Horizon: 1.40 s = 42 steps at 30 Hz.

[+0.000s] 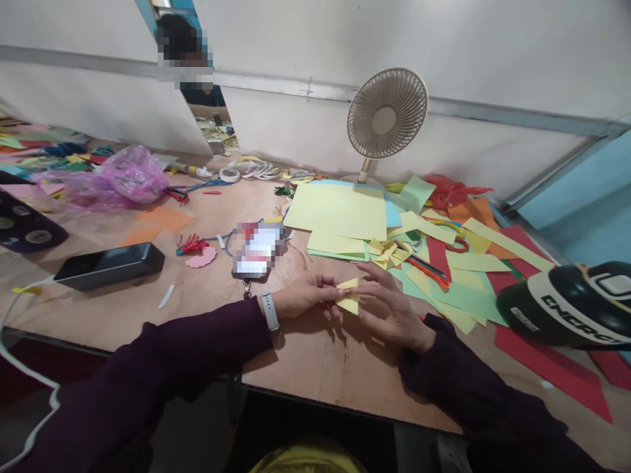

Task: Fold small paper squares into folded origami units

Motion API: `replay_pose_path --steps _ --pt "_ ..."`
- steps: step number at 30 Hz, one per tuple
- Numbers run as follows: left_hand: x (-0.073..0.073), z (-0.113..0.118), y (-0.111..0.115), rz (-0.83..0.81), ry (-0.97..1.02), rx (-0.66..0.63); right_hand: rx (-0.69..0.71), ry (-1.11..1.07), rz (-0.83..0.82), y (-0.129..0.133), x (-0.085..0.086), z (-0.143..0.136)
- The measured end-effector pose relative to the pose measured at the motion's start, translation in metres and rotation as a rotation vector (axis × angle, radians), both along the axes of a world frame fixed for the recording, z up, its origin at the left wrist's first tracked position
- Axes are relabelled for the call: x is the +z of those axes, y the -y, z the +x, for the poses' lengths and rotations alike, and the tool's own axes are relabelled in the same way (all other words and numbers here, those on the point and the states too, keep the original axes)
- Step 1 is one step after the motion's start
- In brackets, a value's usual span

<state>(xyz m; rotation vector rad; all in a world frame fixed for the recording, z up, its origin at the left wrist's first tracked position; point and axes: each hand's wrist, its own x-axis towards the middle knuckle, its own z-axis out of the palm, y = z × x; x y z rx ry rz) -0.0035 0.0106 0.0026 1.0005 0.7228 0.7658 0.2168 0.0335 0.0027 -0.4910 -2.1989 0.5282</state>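
Between my two hands is a small folded piece of yellow paper, roughly triangular, held just above the table near its front edge. My left hand pinches its left side between thumb and fingers. My right hand has its fingers on the paper's upper and right sides, with the fingertips partly bent round it. Just beyond my right hand lie folded yellow paper pieces and a pair of scissors with orange handles. Large yellow sheets are stacked farther back.
A fan stands at the wall. To the right are coloured paper strips and a dark bottle. A badge, a black power bank and a pink plastic bag lie left. A person shows in the opening behind.
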Motion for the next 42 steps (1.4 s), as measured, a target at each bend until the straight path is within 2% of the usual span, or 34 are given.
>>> replay_pose_path --steps 3,9,15,18,20,25,29,33,36,39,42 --pt "0.000 0.002 0.003 -0.009 0.018 -0.054 0.041 0.012 -0.034 0.002 -0.002 -0.001" --pt "0.002 0.006 0.007 0.006 0.015 -0.054 0.045 -0.080 -0.107 0.004 -0.007 -0.004" --pt "0.005 0.007 0.012 0.005 0.071 -0.022 -0.117 -0.249 -0.248 0.011 -0.011 -0.010" --pt "0.003 0.006 0.014 0.019 0.106 -0.031 -0.184 -0.267 -0.349 0.012 -0.010 -0.013" --pt "0.001 0.006 0.015 0.084 0.085 -0.024 -0.191 -0.254 -0.432 0.014 -0.009 -0.015" --pt "-0.001 0.007 0.012 0.245 -0.093 0.019 -0.198 -0.325 -0.709 0.018 -0.007 -0.021" --pt "-0.001 0.008 0.012 0.297 -0.117 -0.031 -0.206 -0.385 -0.821 0.016 -0.008 -0.023" --pt "-0.001 0.010 0.013 0.309 -0.144 -0.016 -0.189 -0.298 -0.934 0.015 -0.007 -0.020" --pt "-0.001 0.009 0.013 0.362 -0.199 0.002 -0.227 -0.247 -0.893 0.015 -0.003 -0.018" --pt "0.000 0.009 0.015 0.444 -0.234 -0.035 -0.211 -0.113 -0.726 0.016 0.002 -0.017" --pt "0.003 0.009 0.017 0.431 -0.221 -0.069 -0.163 0.006 -0.553 0.017 0.006 -0.016"
